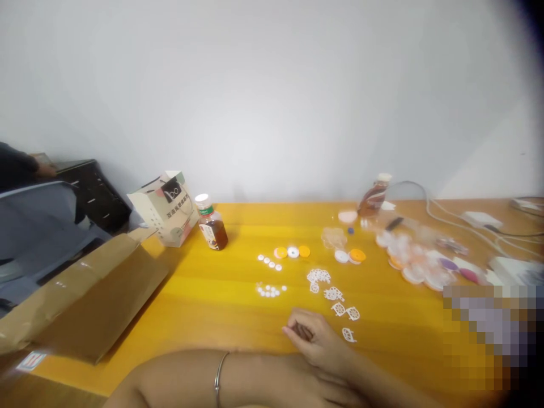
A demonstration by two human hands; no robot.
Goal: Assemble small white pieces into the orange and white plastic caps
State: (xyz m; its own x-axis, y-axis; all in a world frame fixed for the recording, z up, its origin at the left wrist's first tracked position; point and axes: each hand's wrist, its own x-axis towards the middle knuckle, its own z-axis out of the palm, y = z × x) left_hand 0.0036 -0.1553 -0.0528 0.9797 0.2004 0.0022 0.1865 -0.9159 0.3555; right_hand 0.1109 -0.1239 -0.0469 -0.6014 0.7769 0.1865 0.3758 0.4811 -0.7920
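Note:
My right hand rests on the yellow wooden table with its fingers loosely curled in and nothing showing in them. My left hand lies across my right forearm, fingers laid out, partly cut off by the lower edge; a metal bangle circles that wrist. Nearest to the right hand are white openwork plastic pieces, with a heap of similar pieces further back. Beyond the hand are small white round pieces and a slanting row of white discs. White and orange round pieces sit behind them.
On the left are a brown paper bag, a printed gift bag and a drink bottle. Another bottle, blurred round pieces and white cables occupy the right. A person's arm shows at far left.

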